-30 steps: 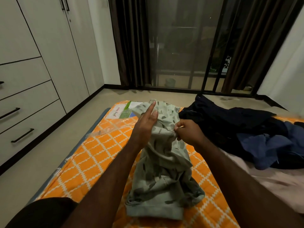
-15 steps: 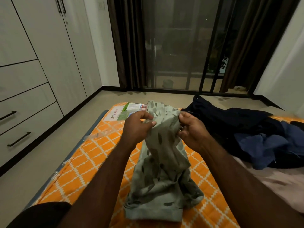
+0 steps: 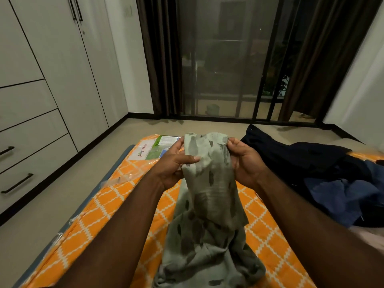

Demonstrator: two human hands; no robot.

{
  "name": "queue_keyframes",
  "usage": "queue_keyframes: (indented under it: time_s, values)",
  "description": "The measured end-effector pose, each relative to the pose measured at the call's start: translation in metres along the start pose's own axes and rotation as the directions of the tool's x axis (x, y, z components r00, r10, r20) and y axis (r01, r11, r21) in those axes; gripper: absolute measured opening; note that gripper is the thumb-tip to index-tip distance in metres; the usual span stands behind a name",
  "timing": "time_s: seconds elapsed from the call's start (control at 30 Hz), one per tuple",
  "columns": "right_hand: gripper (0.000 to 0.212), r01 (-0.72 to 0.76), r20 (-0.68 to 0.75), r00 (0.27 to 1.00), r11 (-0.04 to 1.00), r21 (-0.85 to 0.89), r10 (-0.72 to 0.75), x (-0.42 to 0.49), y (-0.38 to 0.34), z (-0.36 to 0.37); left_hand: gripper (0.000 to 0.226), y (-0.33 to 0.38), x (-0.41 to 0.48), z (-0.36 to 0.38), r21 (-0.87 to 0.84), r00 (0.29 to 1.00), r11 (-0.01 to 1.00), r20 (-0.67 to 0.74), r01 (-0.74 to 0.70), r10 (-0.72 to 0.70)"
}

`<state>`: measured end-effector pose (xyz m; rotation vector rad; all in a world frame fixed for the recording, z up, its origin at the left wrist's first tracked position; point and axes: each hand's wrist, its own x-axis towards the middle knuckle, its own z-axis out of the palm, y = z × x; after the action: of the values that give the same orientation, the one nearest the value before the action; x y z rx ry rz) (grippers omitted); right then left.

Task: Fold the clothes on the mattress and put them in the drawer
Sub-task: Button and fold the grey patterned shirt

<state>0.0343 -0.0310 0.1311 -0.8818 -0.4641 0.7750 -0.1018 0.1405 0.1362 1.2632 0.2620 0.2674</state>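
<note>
- While both hands hold it up by its top end, the pale green patterned garment (image 3: 209, 204) hangs bunched, with its lower part heaped on the orange mattress (image 3: 104, 215) close to the person.
- Left hand (image 3: 172, 163): thumb laid across the front of the cloth, fingers behind it. This is a closed pinch on the left edge.
- Right hand (image 3: 245, 161): fingers curled round the right edge at about the same height. The hold looks firm, and the hand carries nothing else.
- Garment state: crumpled, with no flat panel or crease line visible. Folding of this piece is judged barely begun, likely at the stage of finding its edges.
- Just right of the hands, a heap of dark navy and blue clothes (image 3: 311, 173) lies unfolded on the mattress. The number of pieces cannot be told.
- Left, across a strip of floor, the wardrobe drawers (image 3: 31, 154) have all fronts flush and closed.
- No folded stack is in view. Judged left to do: fold this piece, work through the heap, open a drawer and stow everything.
</note>
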Motion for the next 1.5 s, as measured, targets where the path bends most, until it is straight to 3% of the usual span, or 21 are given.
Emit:
queue_keyframes:
  time_s: [0.2, 0.37, 0.43, 0.47, 0.5, 0.53, 0.6, 0.63, 0.7, 0.77, 0.9, 0.97, 1.07, 1.13, 1.2, 1.27, 1.4, 1.5]
  values:
    - [0.012, -0.079, -0.055, 0.996, 0.993, -0.084, 0.075, 0.077, 0.009, -0.031, 0.103, -0.017, 0.088, -0.020, 0.081, 0.998, 0.995, -0.011, -0.054, 0.055]
    - [0.005, 0.012, -0.162, 0.987, 1.000, -0.025, -0.016, 0.143, 0.012, -0.042, 0.100, -0.022, 0.152, -0.037, 0.137, 0.988, 0.979, 0.007, -0.154, 0.154]
    - [0.004, -0.036, -0.248, 0.969, 0.985, -0.170, -0.007, 0.160, 0.023, -0.055, 0.094, -0.040, 0.173, -0.046, 0.220, 0.989, 0.967, -0.030, -0.131, 0.141]
    - [0.008, -0.144, -0.314, 0.949, 0.933, -0.329, 0.036, 0.164, 0.031, -0.062, 0.088, -0.053, 0.178, -0.050, 0.280, 0.990, 0.955, -0.068, -0.097, 0.121]
    - [0.013, -0.283, -0.382, 0.921, 0.814, -0.507, 0.082, 0.166, 0.041, -0.073, 0.078, -0.071, 0.183, -0.055, 0.331, 0.990, 0.942, -0.110, -0.052, 0.093]
    - [0.017, -0.404, -0.437, 0.892, 0.638, -0.655, 0.116, 0.167, 0.053, -0.085, 0.063, -0.091, 0.185, -0.060, 0.373, 0.985, 0.928, -0.163, 0.013, 0.051]
    - [0.025, -0.479, -0.471, 0.875, 0.331, -0.813, 0.108, 0.166, 0.077, -0.112, 0.036, -0.126, 0.184, -0.070, 0.384, 0.969, 0.916, -0.245, 0.117, -0.022]
    - [0.034, -0.456, -0.454, 0.888, 0.277, -0.846, 0.074, 0.163, 0.087, -0.123, 0.030, -0.137, 0.181, -0.074, 0.371, 0.964, 0.920, -0.263, 0.126, -0.026]
    - [0.042, -0.401, -0.421, 0.907, 0.325, -0.857, 0.008, 0.152, 0.095, -0.135, 0.031, -0.144, 0.173, -0.077, 0.340, 0.953, 0.932, -0.301, 0.122, -0.015]
    - [0.038, -0.380, -0.410, 0.912, 0.356, -0.854, -0.008, 0.142, 0.093, -0.137, 0.048, -0.140, 0.166, -0.078, 0.324, 0.947, 0.936, -0.322, 0.134, -0.024]
    - [0.029, -0.366, -0.363, 0.930, 0.187, -0.912, 0.051, 0.115, 0.088, -0.124, 0.059, -0.131, 0.132, -0.071, 0.438, 0.950, 0.886, -0.312, 0.154, -0.010]
    - [0.039, -0.361, -0.352, 0.931, 0.117, -0.925, 0.093, 0.097, 0.090, -0.118, 0.056, -0.131, 0.108, -0.065, 0.566, 0.970, 0.807, -0.241, 0.169, -0.034]
    - [0.063, -0.321, -0.327, 0.942, -0.079, -0.944, 0.081, 0.062, 0.096, -0.106, 0.041, -0.131, 0.070, -0.053, 0.841, 0.994, 0.530, -0.079, 0.109, -0.078]
    - [0.072, -0.350, -0.365, 0.928, -0.166, -0.922, 0.072, 0.038, 0.102, -0.100, 0.039, -0.134, 0.043, -0.047, 0.877, 0.996, 0.473, -0.058, 0.081, -0.064]
    - [0.082, -0.444, -0.461, 0.885, -0.174, -0.879, 0.071, 0.014, 0.111, -0.097, 0.044, -0.137, 0.020, -0.044, 0.876, 0.995, 0.473, -0.084, 0.097, -0.049]
    - [0.089, -0.513, -0.522, 0.849, -0.117, -0.851, 0.079, -0.010, 0.111, -0.093, 0.055, -0.141, -0.001, -0.044, 0.872, 0.987, 0.465, -0.156, 0.155, -0.036]
    - [0.091, -0.545, -0.524, 0.838, 0.194, -0.816, 0.152, -0.051, 0.099, -0.080, 0.057, -0.159, -0.044, -0.046, 0.842, 0.926, 0.433, -0.375, 0.323, 0.039]
    - [0.092, -0.537, -0.494, 0.844, 0.335, -0.774, 0.210, -0.079, 0.100, -0.072, 0.055, -0.169, -0.075, -0.045, 0.860, 0.936, 0.414, -0.349, 0.299, 0.050]
